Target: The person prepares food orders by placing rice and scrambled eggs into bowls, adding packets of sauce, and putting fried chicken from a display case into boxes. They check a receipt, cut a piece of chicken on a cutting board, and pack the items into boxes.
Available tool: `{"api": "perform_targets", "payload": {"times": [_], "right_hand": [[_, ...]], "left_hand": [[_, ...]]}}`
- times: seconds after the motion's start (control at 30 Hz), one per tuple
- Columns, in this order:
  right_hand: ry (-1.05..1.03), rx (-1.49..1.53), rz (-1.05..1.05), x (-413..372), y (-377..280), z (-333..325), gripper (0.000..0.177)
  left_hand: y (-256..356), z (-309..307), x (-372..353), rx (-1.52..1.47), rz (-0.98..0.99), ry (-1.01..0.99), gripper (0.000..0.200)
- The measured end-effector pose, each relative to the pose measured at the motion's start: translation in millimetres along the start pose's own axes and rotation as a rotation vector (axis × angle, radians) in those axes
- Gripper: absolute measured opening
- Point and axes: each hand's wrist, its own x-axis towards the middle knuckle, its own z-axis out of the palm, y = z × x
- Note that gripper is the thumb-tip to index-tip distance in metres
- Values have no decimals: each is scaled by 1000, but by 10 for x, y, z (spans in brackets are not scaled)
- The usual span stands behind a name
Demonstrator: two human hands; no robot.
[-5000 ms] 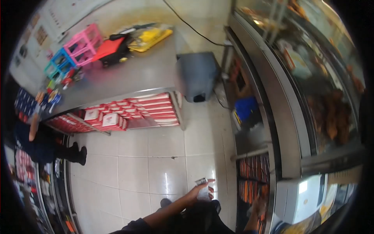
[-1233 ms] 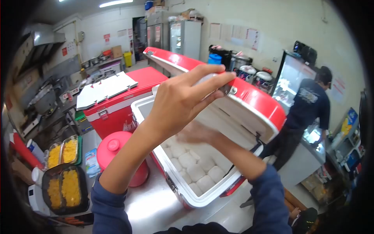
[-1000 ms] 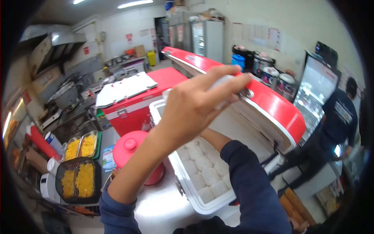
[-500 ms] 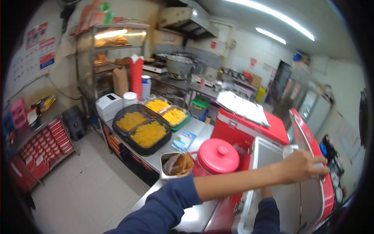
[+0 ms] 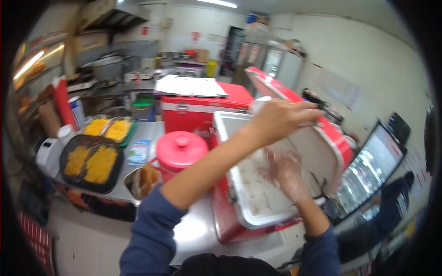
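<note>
A red cooler box (image 5: 248, 221) with a white rim stands in front of me, its red lid (image 5: 338, 142) tilted up on the right. My left hand (image 5: 285, 119) reaches across and grips the edge of that lid. Inside the box, below it, is my right hand (image 5: 286, 172) in a clear plastic glove. Its fingers are spread, somewhat blurred, over pale rounded lumps (image 5: 260, 198) lying in the box. To the left of the cooler sits a red lidded pot (image 5: 182, 149), close under my left forearm.
A second red cooler (image 5: 202, 103) stands behind, with white sheets (image 5: 191, 86) on top. On the metal counter are a black tray (image 5: 117, 177) of yellow food, a metal container (image 5: 133, 181) and a blue-white packet (image 5: 139, 152). A person in dark clothes (image 5: 386, 216) is at the right.
The view has swung right and the cooler's inside shows more. My right hand, mostly hidden before, now shows gloved in the box. My left hand stays at the lid.
</note>
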Motion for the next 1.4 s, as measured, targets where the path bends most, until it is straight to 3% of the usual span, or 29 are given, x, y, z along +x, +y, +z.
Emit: {"api": "perform_targets", "payload": {"times": [0.03,0.1,0.13,0.2,0.23,0.33,0.37,0.4,0.47,0.5,0.53,0.57,0.6,0.63,0.67,0.73,0.8,0.87,0.93,0.97,1.0,1.03,1.1,1.2,1.4], "right_hand": [[209,94,-11,-354,-28,-118,36],[121,456,183,-949,-101,-321,42],[-145,931,140,-1138,46,-311,58],[-368,1280,138,-1527,13,-87,60],[-371,1437,172,-1580,-116,7,59],[-202,1869,269,-1496,-676,222,57],[-127,1998,276,-1394,-917,251,56],[-58,2121,283,-1278,-1178,257,55],[52,2375,308,-1058,-1758,199,54],[87,2507,317,-990,-2060,136,53],[78,2632,328,-936,-2390,83,52],[69,2768,348,-893,-2758,1,52],[18,2881,376,-877,-3137,-67,51],[-65,2968,415,-877,-3530,-112,50],[-177,3028,459,-902,-3931,-137,49],[-461,3031,542,-955,-4787,-143,48],[-822,2523,258,-922,-5425,234,49],[-802,2342,183,-1003,-6319,636,50],[-881,2166,102,-1189,-6862,988,32],[-982,2025,119,-1260,-7066,1102,31],[-1076,1895,347,-1390,-7246,1217,31],[-1112,1817,367,-1464,-7323,1230,31],[-1035,1962,432,-1727,-7724,1771,33],[-988,1973,335,-1745,-8447,1971,40],[-1056,1318,-90,-1338,-10830,1214,48]], "left_hand": [[81,-114,-62,14,-74,-75,35],[119,-143,-340,79,-65,-33,46],[102,-107,-542,85,-35,43,45],[148,-223,-874,125,-4,22,50],[184,-281,-1054,170,-37,-46,52],[217,-682,-1345,148,36,-251,45],[163,-869,-1469,50,52,-479,40],[155,-1275,-1538,107,13,-504,40],[192,-2092,-1514,-80,-322,-835,32],[277,-2677,-1542,-90,-480,-655,28],[416,-3266,-1548,-229,-912,-541,31],[530,-3789,-1731,-504,-1176,-256,38],[737,-4487,-1790,-568,-1240,-72,42],[1025,-5019,-1842,-714,-1341,335,49],[1295,-5516,-1905,-795,-1316,610,52],[1910,-6351,-1920,-637,-1325,936,47],[2419,-6986,-1944,-695,-1198,1118,46],[2863,-7498,-1957,-590,-1202,1196,46],[3224,-7952,-1978,-514,-1171,1262,45],[3379,-8175,-1999,-463,-1166,1253,46],[3505,-8403,-2037,-413,-1163,1243,46],[3566,-8572,-2069,-363,-1157,1232,47],[3756,-9051,-2195,-286,-1136,1241,47],[3904,-9801,-2371,-187,-1111,1239,48],[4274,-11381,-2739,-39,-1039,1328,47]]}}
